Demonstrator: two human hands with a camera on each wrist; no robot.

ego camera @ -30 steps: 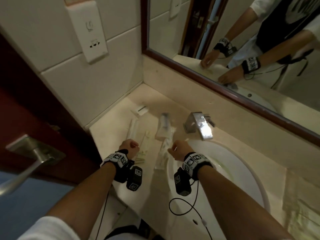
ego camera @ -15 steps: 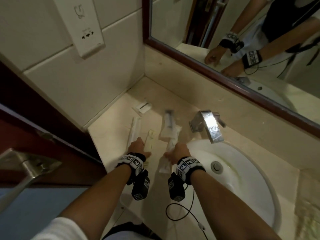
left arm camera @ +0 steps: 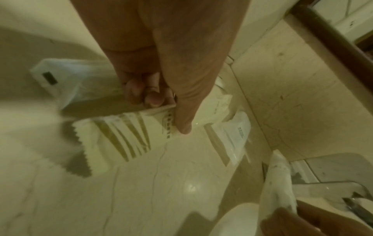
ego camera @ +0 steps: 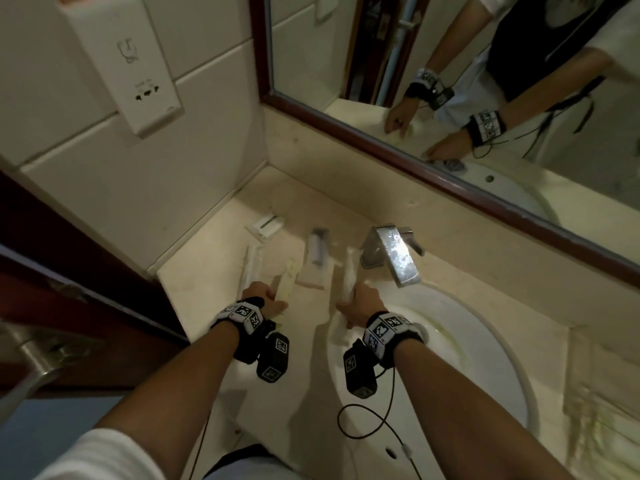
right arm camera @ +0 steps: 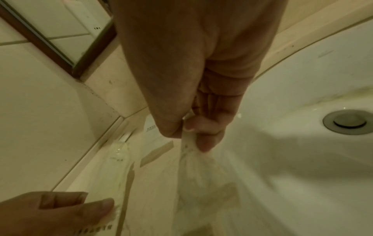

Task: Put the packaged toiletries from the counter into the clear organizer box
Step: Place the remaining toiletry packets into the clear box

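Several packaged toiletries lie on the beige counter [ego camera: 207,271] left of the tap. My left hand [ego camera: 277,301] [left arm camera: 167,111] pinches a cream packet with brown stripes [ego camera: 288,280] [left arm camera: 139,132] between thumb and curled fingers. My right hand [ego camera: 353,297] [right arm camera: 191,132] pinches the end of a long white crinkly packet [ego camera: 349,271] [right arm camera: 193,167] at the basin's rim. A long thin packet [ego camera: 251,268], a clear packet with a dark item [ego camera: 317,254] and a small white packet [ego camera: 266,226] rest untouched. No clear organizer box is in any view.
A chrome tap [ego camera: 393,252] stands just right of the packets, above the white basin [ego camera: 467,358] with its drain [right arm camera: 349,122]. A framed mirror [ego camera: 450,161] backs the counter; a tiled wall with a socket [ego camera: 145,88] is left. A dark door [ego camera: 52,271] is near left.
Both hands moved forward and down onto the packets. The left took hold of the cream striped packet, the right the long white one. The head view tilted slightly.
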